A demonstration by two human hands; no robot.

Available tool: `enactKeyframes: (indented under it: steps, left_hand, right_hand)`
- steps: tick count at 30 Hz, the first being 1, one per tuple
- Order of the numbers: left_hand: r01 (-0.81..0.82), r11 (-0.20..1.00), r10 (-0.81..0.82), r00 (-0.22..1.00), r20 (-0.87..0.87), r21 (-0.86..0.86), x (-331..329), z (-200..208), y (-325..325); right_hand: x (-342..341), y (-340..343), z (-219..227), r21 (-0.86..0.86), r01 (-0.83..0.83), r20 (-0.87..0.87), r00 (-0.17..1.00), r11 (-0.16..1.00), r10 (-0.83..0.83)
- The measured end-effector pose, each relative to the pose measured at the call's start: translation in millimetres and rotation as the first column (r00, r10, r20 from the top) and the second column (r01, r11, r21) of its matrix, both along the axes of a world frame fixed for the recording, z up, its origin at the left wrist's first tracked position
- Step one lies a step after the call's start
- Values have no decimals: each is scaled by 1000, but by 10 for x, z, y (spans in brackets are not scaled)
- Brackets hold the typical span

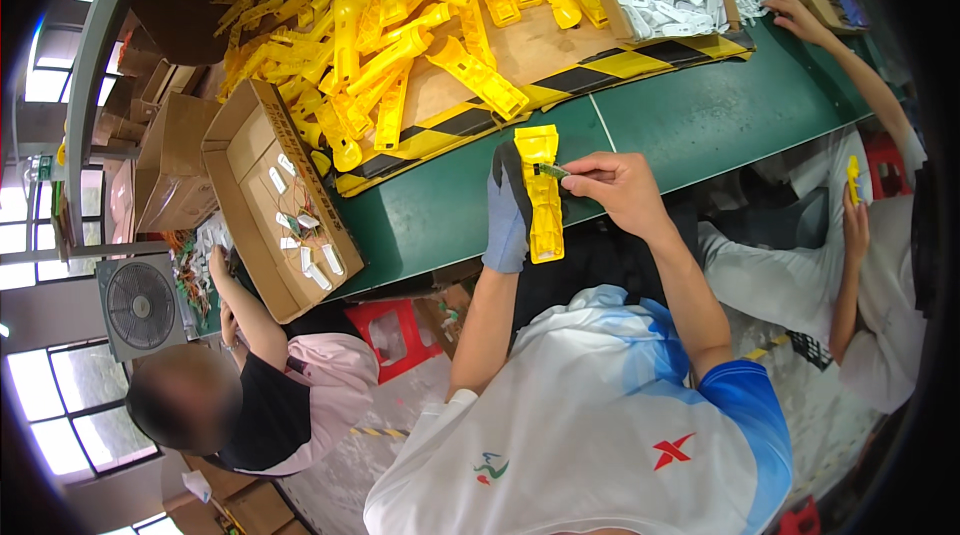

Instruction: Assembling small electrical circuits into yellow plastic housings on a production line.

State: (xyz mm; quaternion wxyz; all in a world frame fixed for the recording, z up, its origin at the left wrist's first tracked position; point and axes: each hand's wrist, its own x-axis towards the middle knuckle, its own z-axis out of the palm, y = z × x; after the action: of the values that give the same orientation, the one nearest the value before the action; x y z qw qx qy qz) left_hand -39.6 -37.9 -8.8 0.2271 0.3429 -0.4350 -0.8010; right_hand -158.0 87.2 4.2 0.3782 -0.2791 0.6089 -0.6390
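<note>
We've got the yellow plastic shell [545, 218] clasped in our gloved left hand [507, 207] near the edge of the green table [690, 107], and our right hand [622, 191] pinches a small green piece [552, 171] at the shell's upper half!

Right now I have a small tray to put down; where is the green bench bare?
Green bench shows between the low open carton and gloved left hand, and right of the right hand, below the striped border. Beyond that border, yellow parts lie heaped.
</note>
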Motion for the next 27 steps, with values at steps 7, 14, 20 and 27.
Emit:
enactKeyframes:
  steps: [7, 14, 20, 27]
  left_hand:
    - [-25, 990, 11, 995, -98, -140, -54, -169, -20]
    - [51, 999, -50, 995, -88, 15, 25, 67, 33]
    - [30, 996, -38, 995, -90, -83, 2, 17, 21]
    - [68, 998, -67, 994, -85, 8, 50, 129, 40]
  right_hand:
    - [22, -107, -43, -71, -13, 61, 998, 997, 17]
    - [-4, -139, -207, -74, 78, 58, 996, 994, -73]
    - [-35, -108, -232, -140, 22, 234, 972, 990, 11]
    - [-29, -124, -229, -96, 32, 159, 987, 995, -17]
